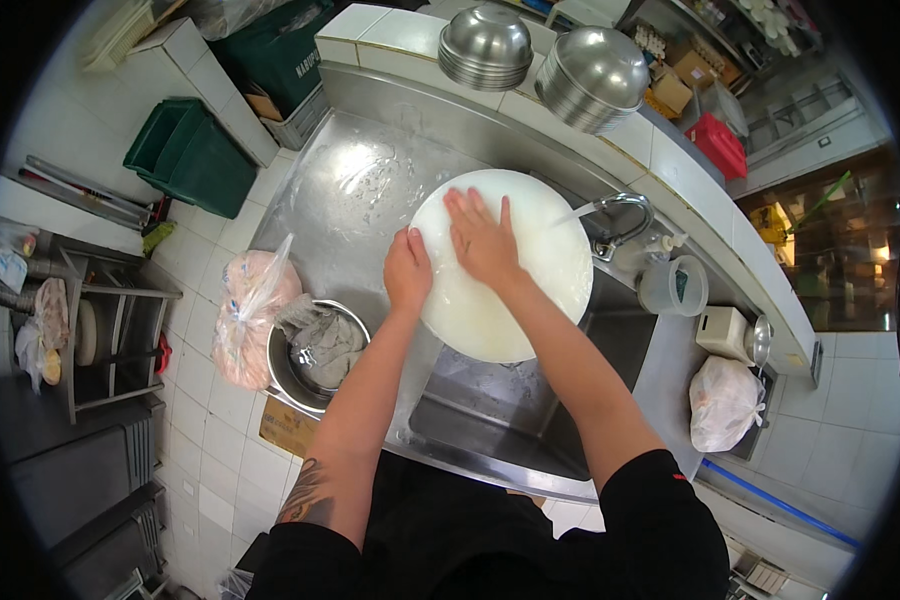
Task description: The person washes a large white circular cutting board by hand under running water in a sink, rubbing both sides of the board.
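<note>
A round white board (547,292) lies tilted over the stainless steel sink (480,435). My left hand (408,271) grips its left rim, thumb on top. My right hand (483,236) rests flat on the board's upper surface, fingers spread, holding nothing. Water runs from the curved chrome faucet (630,201) onto the board's right side. The board's face looks wet. Left of my left forearm stands a steel pot (276,360) with a wet grey cloth (326,345) in it.
Stacked steel bowls (487,45) and larger ones (596,71) stand on the tiled ledge. A tied plastic bag with pinkish contents (251,322) lies beside the pot. Right of the sink are a clear plastic container (671,286), a beige box (722,331) and a knotted white bag (724,405).
</note>
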{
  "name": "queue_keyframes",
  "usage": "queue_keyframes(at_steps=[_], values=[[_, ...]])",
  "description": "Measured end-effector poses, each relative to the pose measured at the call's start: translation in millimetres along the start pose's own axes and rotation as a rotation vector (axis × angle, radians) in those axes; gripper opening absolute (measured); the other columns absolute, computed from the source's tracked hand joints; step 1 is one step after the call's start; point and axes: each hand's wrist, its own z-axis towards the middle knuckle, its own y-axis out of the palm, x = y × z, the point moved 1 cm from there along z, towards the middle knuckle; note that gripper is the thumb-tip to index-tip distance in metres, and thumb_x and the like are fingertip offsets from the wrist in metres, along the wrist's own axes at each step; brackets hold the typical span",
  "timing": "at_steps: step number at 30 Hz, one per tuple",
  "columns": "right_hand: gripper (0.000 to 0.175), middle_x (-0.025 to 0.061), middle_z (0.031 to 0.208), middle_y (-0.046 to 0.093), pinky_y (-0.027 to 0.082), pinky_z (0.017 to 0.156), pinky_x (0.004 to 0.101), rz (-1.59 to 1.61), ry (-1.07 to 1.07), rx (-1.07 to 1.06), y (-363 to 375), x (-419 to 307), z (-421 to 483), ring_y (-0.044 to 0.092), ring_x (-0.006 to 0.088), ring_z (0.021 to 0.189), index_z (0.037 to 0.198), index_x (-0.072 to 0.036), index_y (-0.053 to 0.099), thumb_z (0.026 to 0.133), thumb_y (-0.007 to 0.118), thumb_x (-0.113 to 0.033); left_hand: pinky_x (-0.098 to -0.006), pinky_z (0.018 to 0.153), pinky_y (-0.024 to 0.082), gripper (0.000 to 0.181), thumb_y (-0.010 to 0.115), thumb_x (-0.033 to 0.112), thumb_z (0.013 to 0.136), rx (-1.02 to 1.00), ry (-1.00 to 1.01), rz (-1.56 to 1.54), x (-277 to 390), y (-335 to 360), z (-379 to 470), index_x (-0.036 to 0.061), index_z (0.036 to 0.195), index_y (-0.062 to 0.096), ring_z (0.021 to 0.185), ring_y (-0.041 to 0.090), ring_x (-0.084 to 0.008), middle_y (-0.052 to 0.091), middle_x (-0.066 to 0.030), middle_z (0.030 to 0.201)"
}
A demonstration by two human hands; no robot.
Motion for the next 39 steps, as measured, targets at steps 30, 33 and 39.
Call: queue_keyframes(at_steps=[30,33,39], values=[[0.060,0.0041,0.171,0.047,0.015,0.129,0.0730,-0.057,-0.108,-0.013,1.4,7.7,-3.3,0.039,0.0304,0.159,0.164,-0.013,0.048,0.105,0.052,-0.023,-0.0517,0.100,0.053,0.048,0.041,0.034,0.115,-0.036,-0.026,-0.053,2.4,2.0,2.0,-0.0029,0.130,0.069,0.115,0.069,-0.0451,0.073,-0.0277,0.122],[0.059,0.0058,0.171,0.047,0.014,0.130,0.0702,-0.040,0.057,-0.020,-4.3,26.4,17.6,0.040,0.0284,0.159,0.164,-0.009,0.047,0.106,0.050,-0.022,-0.0516,0.100,0.053,0.048,0.041,0.034,0.116,-0.051,-0.026,-0.089,13.3,6.8,-0.4,-0.0028,0.130,0.069,0.115,0.069,-0.0454,0.073,-0.0275,0.122],[0.060,0.0057,0.168,0.049,0.016,0.129,0.0712,-0.026,-0.119,-0.047,-0.2,-7.8,-8.9,0.041,0.0278,0.159,0.161,-0.012,0.050,0.103,0.055,-0.021,-0.0520,0.099,0.053,0.047,0.041,0.034,0.116,-0.038,-0.017,-0.098,4.3,-1.3,1.4,-0.0007,0.131,0.069,0.115,0.069,-0.0456,0.073,-0.0258,0.123]])
